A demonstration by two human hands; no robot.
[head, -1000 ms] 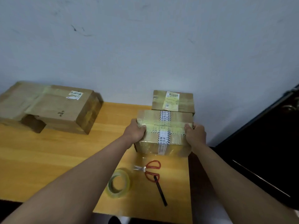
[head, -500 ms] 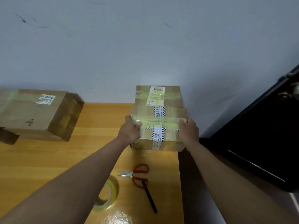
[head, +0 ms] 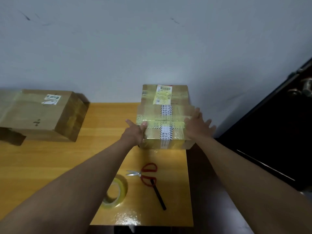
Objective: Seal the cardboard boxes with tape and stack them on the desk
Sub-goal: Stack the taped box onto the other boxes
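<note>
Cardboard wrapped in glossy tape: the front box (head: 164,130) sits at the table (head: 50,159)'s right edge, long axis left to right, touching the labelled box (head: 165,95) behind it at the wall. Bare wood lies open to its left. The left hand (head: 135,132) grips its left end; the right hand (head: 197,125), fingers spread, appears to press its right end.

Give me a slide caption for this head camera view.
Left hand grips a taped box at the desk corner; right hand spread open.
</note>
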